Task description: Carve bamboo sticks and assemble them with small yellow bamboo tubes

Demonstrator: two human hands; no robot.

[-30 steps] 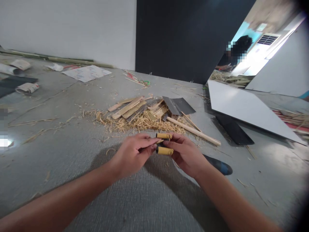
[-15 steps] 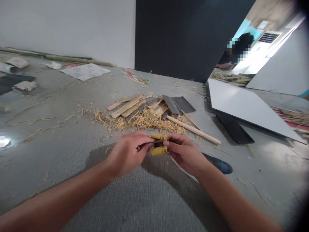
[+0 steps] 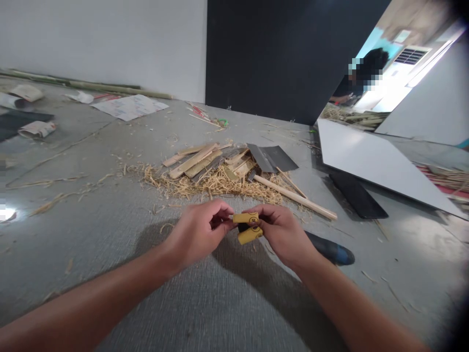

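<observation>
Head | right fingers (image 3: pixel 270 211) clasp yellow pieces (image 3: pixel 245 218) | left fingers (image 3: pixel 221 206) pinched, hold unclear | shavings (image 3: pixel 220 186) beyond

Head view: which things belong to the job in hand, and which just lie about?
Apparently in use:
yellow-and-black piece, held by the right hand
left hand, at its end

Apparently just lying about:
wood shavings
printed sheet
black slab
white panel

A grey floor (image 3: pixel 91 210) meets a pale wall (image 3: pixel 102 44).

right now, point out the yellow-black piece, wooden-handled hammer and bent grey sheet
Yellow-black piece (image 3: pixel 243 218): head view, upper yellow bar
Wooden-handled hammer (image 3: pixel 295 197): head view, handle's middle
Bent grey sheet (image 3: pixel 283 159): head view, right half
</observation>
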